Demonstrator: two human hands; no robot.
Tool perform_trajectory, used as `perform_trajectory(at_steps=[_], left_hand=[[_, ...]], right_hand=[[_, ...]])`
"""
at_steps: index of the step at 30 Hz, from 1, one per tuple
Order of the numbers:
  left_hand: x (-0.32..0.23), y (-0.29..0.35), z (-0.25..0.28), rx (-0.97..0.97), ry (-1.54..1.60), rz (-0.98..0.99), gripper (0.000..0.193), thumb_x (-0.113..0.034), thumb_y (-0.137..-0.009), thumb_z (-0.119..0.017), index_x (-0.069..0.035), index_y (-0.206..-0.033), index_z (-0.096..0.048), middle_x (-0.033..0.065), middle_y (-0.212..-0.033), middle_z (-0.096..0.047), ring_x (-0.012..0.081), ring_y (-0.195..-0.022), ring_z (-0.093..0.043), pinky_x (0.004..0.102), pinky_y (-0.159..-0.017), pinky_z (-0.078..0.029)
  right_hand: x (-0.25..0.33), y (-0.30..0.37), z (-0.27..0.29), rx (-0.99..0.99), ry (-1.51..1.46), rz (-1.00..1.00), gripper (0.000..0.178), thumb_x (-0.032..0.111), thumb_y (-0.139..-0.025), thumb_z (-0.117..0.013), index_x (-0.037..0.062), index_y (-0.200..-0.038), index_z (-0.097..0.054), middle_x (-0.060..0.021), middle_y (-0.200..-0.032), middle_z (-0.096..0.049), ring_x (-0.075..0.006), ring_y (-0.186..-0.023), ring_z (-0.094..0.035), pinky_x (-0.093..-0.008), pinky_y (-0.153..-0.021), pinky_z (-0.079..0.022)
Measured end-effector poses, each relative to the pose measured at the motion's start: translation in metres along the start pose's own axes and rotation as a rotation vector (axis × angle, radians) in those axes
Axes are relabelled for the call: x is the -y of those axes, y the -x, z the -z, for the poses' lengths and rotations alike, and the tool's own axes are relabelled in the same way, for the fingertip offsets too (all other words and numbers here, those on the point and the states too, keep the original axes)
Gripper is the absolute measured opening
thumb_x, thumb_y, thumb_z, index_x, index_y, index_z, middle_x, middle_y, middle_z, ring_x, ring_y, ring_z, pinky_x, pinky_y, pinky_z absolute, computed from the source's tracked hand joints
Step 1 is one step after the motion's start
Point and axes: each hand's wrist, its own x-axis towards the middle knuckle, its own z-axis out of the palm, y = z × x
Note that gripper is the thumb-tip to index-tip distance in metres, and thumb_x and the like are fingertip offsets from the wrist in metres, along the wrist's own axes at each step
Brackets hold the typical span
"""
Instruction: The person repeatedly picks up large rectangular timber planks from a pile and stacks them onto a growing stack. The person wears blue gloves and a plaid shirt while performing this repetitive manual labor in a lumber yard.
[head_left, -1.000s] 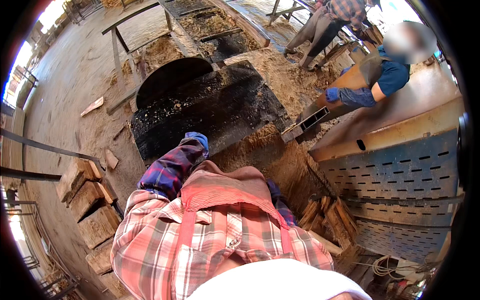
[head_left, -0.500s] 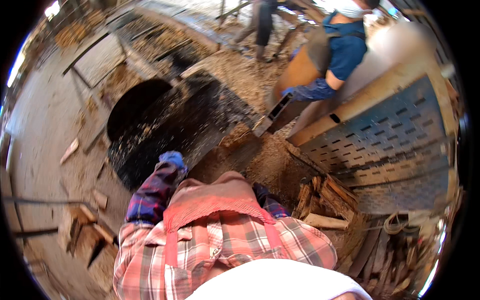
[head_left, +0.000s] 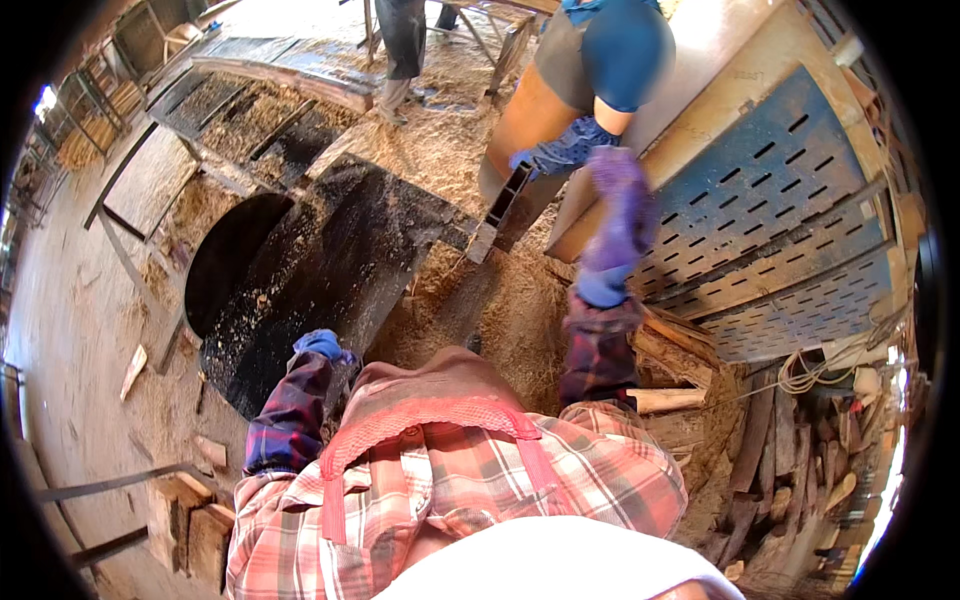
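Note:
My left hand [head_left: 322, 345], in a blue glove, is at the near edge of a large black metal scoop-shaped pan [head_left: 330, 250] sprinkled with wood shavings. Its fingers are hidden, so whether it grips the rim does not show. My right hand [head_left: 622, 215], in a purple glove with a blue cuff, is raised in front of a slotted metal panel [head_left: 780, 190]. Motion smears its fingers. Just beyond it, a co-worker's gloved hand [head_left: 560, 150] is at a rectangular metal bar [head_left: 500, 212] that slants down toward the pan's right corner.
Split firewood [head_left: 670, 355] lies right of my body, with a coiled cord [head_left: 815, 372] and wood scraps [head_left: 790, 450] farther right. Wood blocks [head_left: 185, 525] stand at lower left. Shavings [head_left: 450, 130] cover the floor ahead, where another person's legs [head_left: 400, 50] show.
My right hand, hidden before, has come up and forward on the right. My left hand stays by the pan. The view has shifted, so the co-worker appears farther left and higher.

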Motion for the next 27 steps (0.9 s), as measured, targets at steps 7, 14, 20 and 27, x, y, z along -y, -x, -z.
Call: perform_trajectory(at_steps=[7, 14, 20, 27], left_hand=[[0.003, 0.011, 0.006, -0.075, 0.063, -0.029, 0.052, -0.049, -0.061, -0.074, -0.012, -0.097, -0.069, 0.0139, -0.101, -0.066, 0.0311, -0.097, -0.063, 0.0419, -0.08, -0.05], [0.002, 0.015, 0.013, -0.041, 0.037, 0.02, 0.057, -0.053, -0.06, -0.073, -0.015, -0.103, -0.069, 0.0115, -0.109, -0.064, 0.0286, -0.104, -0.06, 0.0421, -0.086, -0.047], [0.0, 0.025, 0.016, -0.054, 0.107, 0.082, 0.056, -0.051, -0.062, -0.073, -0.015, -0.105, -0.066, 0.0104, -0.111, -0.063, 0.0286, -0.105, -0.06, 0.0417, -0.084, -0.049], [0.0, 0.037, 0.019, -0.098, 0.144, 0.098, 0.055, -0.049, -0.063, -0.073, -0.016, -0.107, -0.066, 0.0101, -0.113, -0.063, 0.0285, -0.106, -0.059, 0.0411, -0.087, -0.047]], right_hand=[[-0.114, 0.226, -0.114, 1.63, 0.351, 0.094, 0.019, 0.028, -0.082, -0.057, 0.0138, -0.087, -0.068, -0.0096, -0.086, -0.065, -0.0262, -0.084, -0.062, -0.0392, -0.069, -0.049], [-0.243, 0.392, -0.077, 1.458, 0.263, -0.869, 0.021, 0.024, -0.081, -0.057, 0.0118, -0.095, -0.067, -0.0103, -0.093, -0.067, -0.0235, -0.083, -0.064, -0.0377, -0.072, -0.049], [-0.336, 0.385, 0.021, 1.145, 0.274, -0.942, 0.023, 0.027, -0.084, -0.054, 0.0063, -0.082, -0.065, -0.0123, -0.08, -0.067, -0.0262, -0.073, -0.064, -0.0379, -0.067, -0.052], [-0.3, 0.366, -0.01, 1.176, 0.221, -0.87, 0.027, 0.03, -0.088, -0.052, 0.0054, -0.087, -0.062, -0.0113, -0.084, -0.064, -0.0246, -0.076, -0.063, -0.0377, -0.066, -0.05]])
